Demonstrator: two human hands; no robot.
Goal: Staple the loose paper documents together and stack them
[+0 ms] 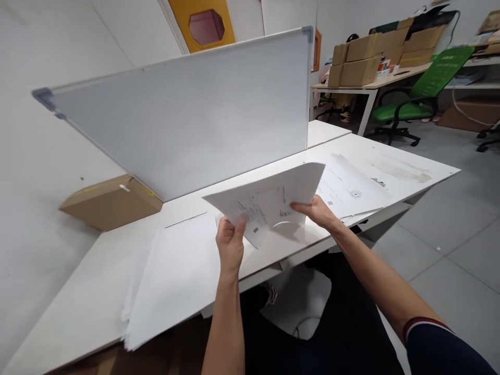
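A printed sheet of paper (265, 195) is held up above the desk, tilted toward me and bowed along its lower edge. My left hand (230, 239) pinches its lower left part, thumb on the printed face. On the right side my right hand (315, 211) grips the sheet, its thumb lying across the front; the other fingers are hidden behind the paper. Whether it is one sheet or more I cannot tell. Left of my hands lies a stack of blank-looking white paper (175, 271). Beyond my right hand, printed sheets (351, 187) rest flat on the desk.
A whiteboard (195, 114) leans upright at the back of the white desk (78, 291). A cardboard box (113, 203) sits by the wall at left. At far right are stacked cartons (359, 62) on another table and a green office chair (429, 83).
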